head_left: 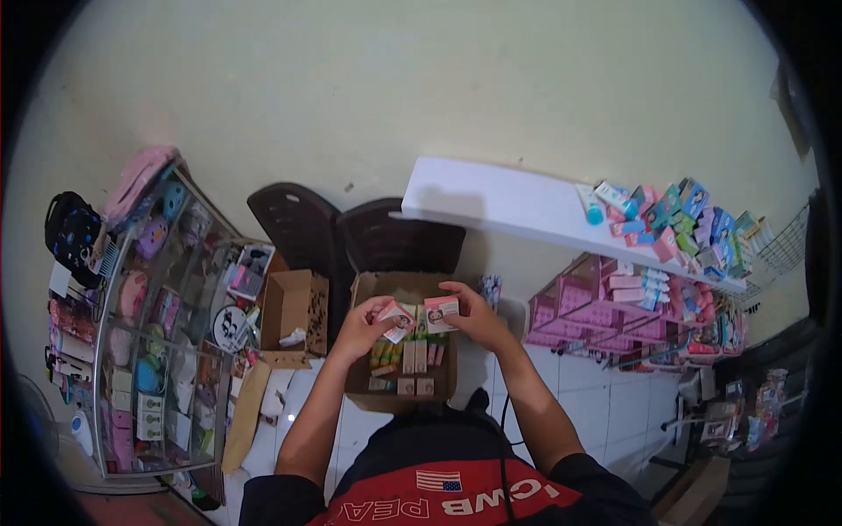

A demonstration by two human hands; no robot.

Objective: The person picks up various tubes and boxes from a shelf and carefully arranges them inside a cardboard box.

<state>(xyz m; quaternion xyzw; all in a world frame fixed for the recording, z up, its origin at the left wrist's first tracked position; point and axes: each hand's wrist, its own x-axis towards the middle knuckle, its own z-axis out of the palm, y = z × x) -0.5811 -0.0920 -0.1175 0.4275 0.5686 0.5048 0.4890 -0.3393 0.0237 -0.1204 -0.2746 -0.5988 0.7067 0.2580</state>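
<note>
Pale, plain wall (pixel 351 96) fills the top of the view, with white floor tiles (pixel 298 403) below. The left hand (pixel 358 330) has its fingers closed around a small pink-and-white box (pixel 399 322), tilted, its printed face up; the right hand (pixel 481 323) has its fingers pinched on a similar box (pixel 441 314), held nearly level. Both are just apart, above an open carton (pixel 361 393) packed with slim green, yellow and pale pink packs (pixel 409 357). Whether the carton rests on a chair or the floor, I cannot tell. Behind it stand two dark chairs (pixel 295 215); to its left is a smaller carton (pixel 282 358) with something white in it, then a glass display case (pixel 110 351). On the right, a white shelf (pixel 491 188) bears a loose heap of small packages (pixel 693 223), with a pink rack (pixel 570 302) beneath. The tilted box looks likelier to slip, since that grip seems to be at one side; dropped, it could wedge among the packs or dent a corner, and squeezing too hard might crush thin card. Counted: two boxes in hand, one in each; two cartons; two chairs; one shelf, two tubes (pixel 590 206) at the heap's near end; two round-pictured boxes (pixel 407 387) at the large carton's near side. The remaining packs overlap too much to count.
</note>
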